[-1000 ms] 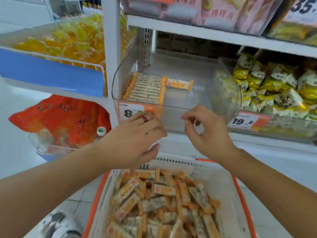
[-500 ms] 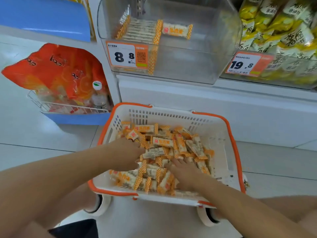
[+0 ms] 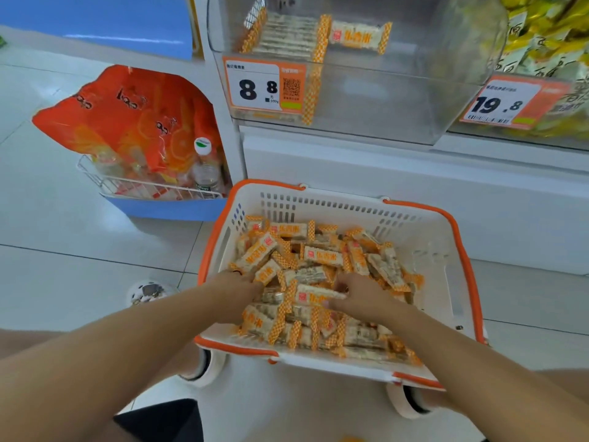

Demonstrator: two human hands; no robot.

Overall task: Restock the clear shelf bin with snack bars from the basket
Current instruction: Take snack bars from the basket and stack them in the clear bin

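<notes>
The white shelf unit (image 3: pixel 398 173) is filling the far side of the scene, standing on the pale tiled floor (image 3: pixel 79 250). On it, the clear shelf bin (image 3: pixel 398 100) is sitting at the far centre; it is mostly bare, holding a neat row of snack bars (image 3: pixel 287 36) at its far left and one loose bar (image 3: pixel 358 35) lying just right of that row. A price label (image 3: pixel 264 86) reading 8.8 is sticking to the bin's front at the left. To the right, a neighbouring bin is showing yellow packets (image 3: pixel 548 36) behind a label (image 3: pixel 506 103) reading 19.8. At the far left, orange bags (image 3: pixel 127 122) are leaning in a wire rack (image 3: pixel 143 189) with a small bottle (image 3: pixel 204 167) beside them.

Near the centre, the white basket (image 3: pixel 430 260) with its orange rim is resting below the bin, its bottom covered by a jumbled pile of orange-and-white bars (image 3: pixel 322 256). Both forearms are reaching in from the near edge. The left hand (image 3: pixel 237 291) is lying among the bars at the pile's left, fingers tucked under the wrappers; I cannot tell whether it is gripping any. The right hand (image 3: pixel 360 295) is sitting at the middle of the pile, fingers curling around one bar (image 3: pixel 318 296) that is lying crosswise just left of it.
</notes>
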